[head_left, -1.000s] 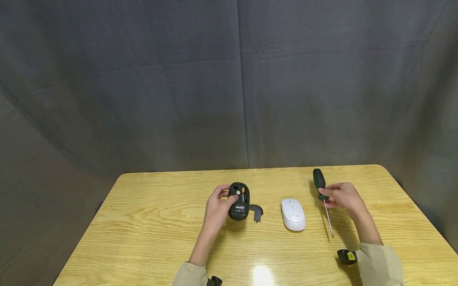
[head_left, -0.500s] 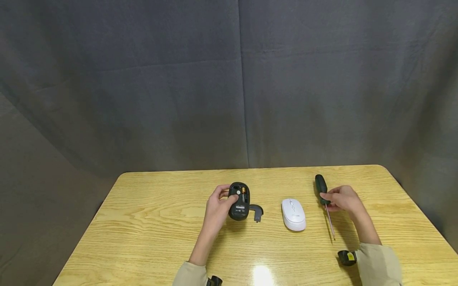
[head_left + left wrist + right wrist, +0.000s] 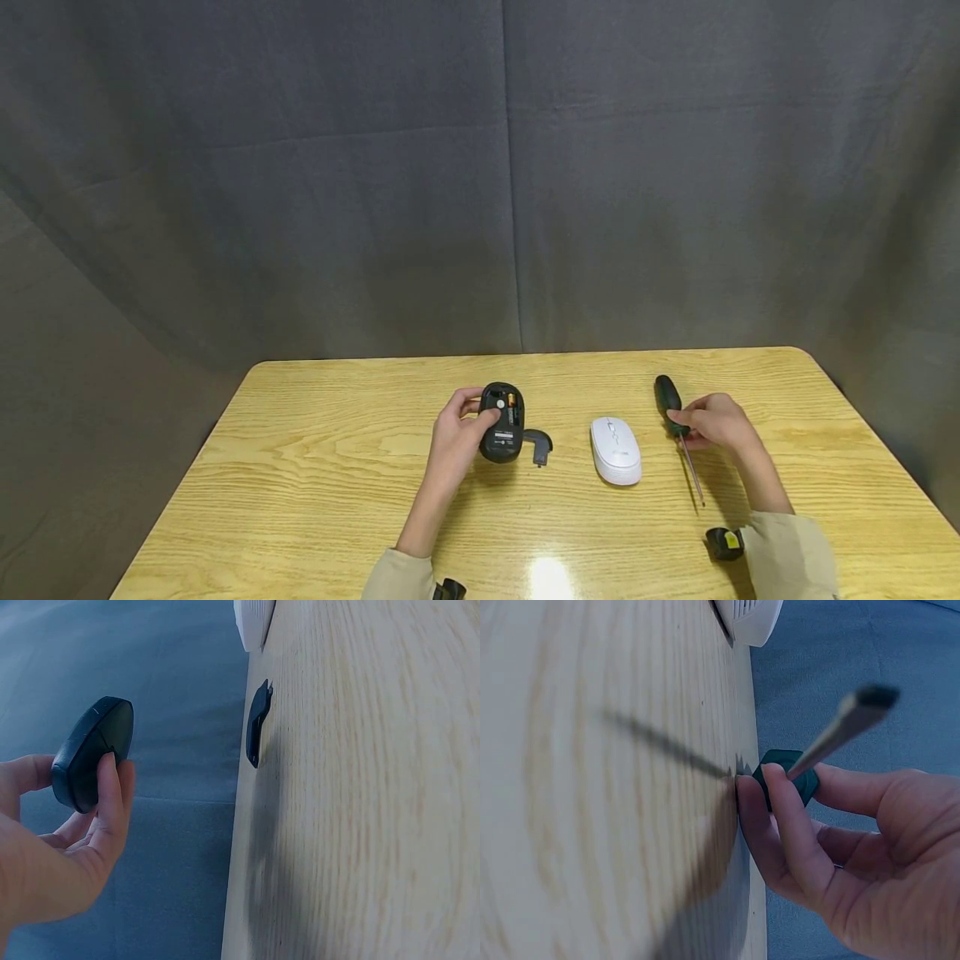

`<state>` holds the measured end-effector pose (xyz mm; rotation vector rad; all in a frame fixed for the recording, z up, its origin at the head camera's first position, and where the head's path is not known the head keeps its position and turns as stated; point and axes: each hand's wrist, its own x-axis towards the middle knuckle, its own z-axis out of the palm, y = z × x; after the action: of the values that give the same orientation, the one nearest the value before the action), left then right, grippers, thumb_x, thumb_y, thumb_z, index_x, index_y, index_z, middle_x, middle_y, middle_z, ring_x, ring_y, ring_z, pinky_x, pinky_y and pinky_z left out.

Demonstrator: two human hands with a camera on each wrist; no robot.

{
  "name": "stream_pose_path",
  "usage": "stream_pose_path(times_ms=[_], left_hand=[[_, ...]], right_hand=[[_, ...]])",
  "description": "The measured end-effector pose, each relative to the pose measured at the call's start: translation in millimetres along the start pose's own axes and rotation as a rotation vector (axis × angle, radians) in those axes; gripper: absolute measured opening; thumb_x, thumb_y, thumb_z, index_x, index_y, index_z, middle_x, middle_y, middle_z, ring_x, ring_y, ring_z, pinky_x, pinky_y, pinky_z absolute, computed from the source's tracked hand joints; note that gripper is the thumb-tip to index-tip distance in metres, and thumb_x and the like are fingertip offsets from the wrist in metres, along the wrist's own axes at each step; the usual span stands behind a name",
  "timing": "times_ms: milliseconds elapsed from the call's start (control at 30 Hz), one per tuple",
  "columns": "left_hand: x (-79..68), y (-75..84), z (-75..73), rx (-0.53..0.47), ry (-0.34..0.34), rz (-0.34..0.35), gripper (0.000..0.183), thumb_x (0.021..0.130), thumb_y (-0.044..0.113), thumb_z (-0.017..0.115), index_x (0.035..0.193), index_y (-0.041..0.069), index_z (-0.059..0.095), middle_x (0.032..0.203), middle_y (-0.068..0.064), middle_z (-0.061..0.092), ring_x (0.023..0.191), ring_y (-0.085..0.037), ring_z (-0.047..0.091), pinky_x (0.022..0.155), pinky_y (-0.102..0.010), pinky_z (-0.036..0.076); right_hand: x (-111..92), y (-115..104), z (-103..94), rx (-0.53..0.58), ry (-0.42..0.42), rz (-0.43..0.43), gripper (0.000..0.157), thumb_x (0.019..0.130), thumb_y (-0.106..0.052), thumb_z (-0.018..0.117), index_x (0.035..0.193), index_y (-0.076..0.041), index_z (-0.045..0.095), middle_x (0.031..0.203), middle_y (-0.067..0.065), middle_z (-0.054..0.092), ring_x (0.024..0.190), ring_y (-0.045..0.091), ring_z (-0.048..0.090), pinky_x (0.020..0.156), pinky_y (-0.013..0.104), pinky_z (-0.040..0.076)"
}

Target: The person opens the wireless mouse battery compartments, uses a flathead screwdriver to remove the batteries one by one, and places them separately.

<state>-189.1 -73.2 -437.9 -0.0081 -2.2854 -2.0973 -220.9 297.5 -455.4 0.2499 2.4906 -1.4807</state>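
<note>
My left hand (image 3: 456, 429) grips a black computer mouse (image 3: 504, 448) by its edges, underside facing me, thumb across it. Its battery compartment is uncovered and a battery (image 3: 512, 400) with an orange end shows inside. In the left wrist view the mouse (image 3: 94, 754) is held up above the table. Just right of it, the curved black battery cover (image 3: 539, 444) lies on the wood. My right hand (image 3: 716, 421) pinches a screwdriver (image 3: 667, 396) at the lower end of its dark green handle, shaft pointing toward me. In the right wrist view its tip (image 3: 877, 696) stands clear of the table.
A white mouse (image 3: 616, 451) rests upright on the wooden table (image 3: 322, 467), between the battery cover and the screwdriver. A dark grey curtain (image 3: 375, 208) hangs behind the table's far edge. Each wrist wears a black camera.
My right hand has come a little toward me and lower with the screwdriver, whose handle end shifts nearer. The left hand, black mouse, cover and white mouse stay put.
</note>
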Motion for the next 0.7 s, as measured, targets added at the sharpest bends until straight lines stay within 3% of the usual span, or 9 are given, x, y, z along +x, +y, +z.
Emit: stream_pose_path(times_ms=[167,367,700], left_hand=[[0.0,0.6,0.7,0.004,0.000,-0.008,0.042,0.093,0.012,0.066,0.133,-0.002,0.061,0.111,-0.017,0.067,0.088,-0.019,0.067,0.074,-0.030,0.060],[-0.4,-0.2,0.7,0.002,-0.007,-0.006,0.043,0.093,0.012,0.066,0.133,-0.002,0.060,0.111,-0.019,0.067,0.087,-0.019,0.068,0.075,-0.029,0.060],[-1.6,2.6,1.1,-0.009,-0.013,0.000,0.043,0.094,0.010,0.067,0.134,-0.002,0.060,0.110,-0.018,0.066,0.085,-0.016,0.067,0.074,-0.028,0.059]], right_hand=[[-0.2,-0.2,0.2,0.004,0.002,0.006,0.037,0.101,-0.011,0.064,0.113,0.023,0.056,0.087,0.019,0.060,0.065,0.019,0.072,0.063,0.034,0.062],[0.1,-1.0,0.9,-0.066,0.021,0.003,0.031,0.100,-0.014,0.067,0.102,0.017,0.062,0.083,0.018,0.064,0.062,0.021,0.071,0.061,0.035,0.061],[1.0,-0.1,3.6,-0.102,0.057,-0.001,0.029,0.098,-0.013,0.068,0.103,0.015,0.061,0.083,0.020,0.064,0.061,0.020,0.070,0.059,0.034,0.061]])
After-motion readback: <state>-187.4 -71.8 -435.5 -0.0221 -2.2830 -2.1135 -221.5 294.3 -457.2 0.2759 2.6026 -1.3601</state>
